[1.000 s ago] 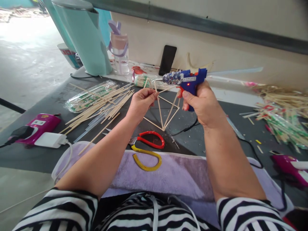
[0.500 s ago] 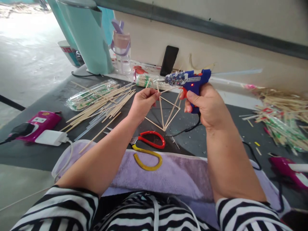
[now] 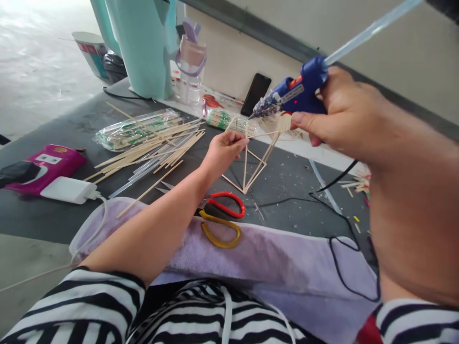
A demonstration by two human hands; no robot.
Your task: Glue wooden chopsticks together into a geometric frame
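My left hand pinches a thin wooden stick at an upper corner of a frame of sticks, which rests on the dark table. My right hand is wrapped around a blue hot glue gun, raised and tilted so that its nozzle points down to the left. The nozzle tip is just above my left fingertips; whether it touches a stick I cannot tell. A clear glue stick juts from the gun's back. Scissors with one red and one yellow handle lie below the frame, partly behind my left forearm.
Loose wooden sticks and a bagged bundle lie at left, near a magenta power strip. A teal pitcher, a bottle and a phone stand behind. A black cord loops over the lilac cloth.
My right hand has raised the glue gun and tipped its nozzle down toward the corner at my left fingers. My left hand still pinches there. The view has shifted slightly.
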